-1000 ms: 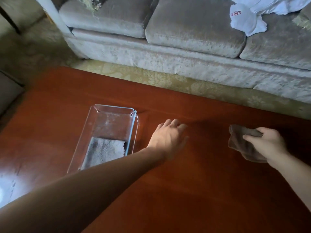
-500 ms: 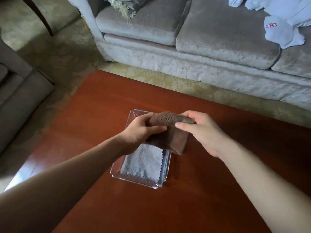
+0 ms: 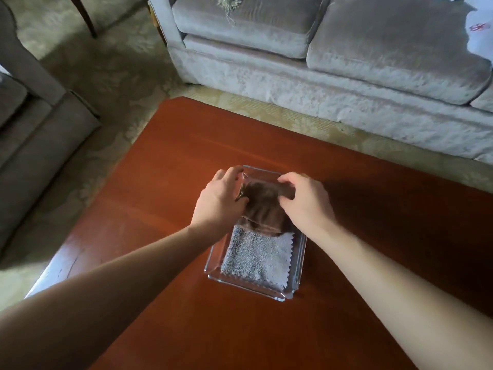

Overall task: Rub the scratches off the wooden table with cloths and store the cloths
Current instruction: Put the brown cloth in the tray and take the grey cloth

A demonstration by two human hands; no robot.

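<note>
A clear glass tray [image 3: 301, 265] stands on the red-brown wooden table [image 3: 165, 188]. A grey cloth [image 3: 257, 256] lies flat in its near half. A folded brown cloth [image 3: 262, 209] sits in the tray's far half, overlapping the grey one's far edge. My left hand [image 3: 217, 202] holds the brown cloth's left edge, thumb on its side and fingers over the tray's far left corner. My right hand [image 3: 306, 204] pinches the cloth's far right edge with curled fingers.
A pale sofa [image 3: 346, 62] runs along the table's far side, with white fabric [image 3: 480, 30] on its right cushion. A grey armchair [image 3: 32, 124] stands at the left on patterned carpet [image 3: 112, 62]. The table's left edge [image 3: 53, 271] catches glare.
My right hand carried the brown cloth leftward from the bare table, my left hand joined it over the tray, and both have lowered the cloth into the tray's far half.
</note>
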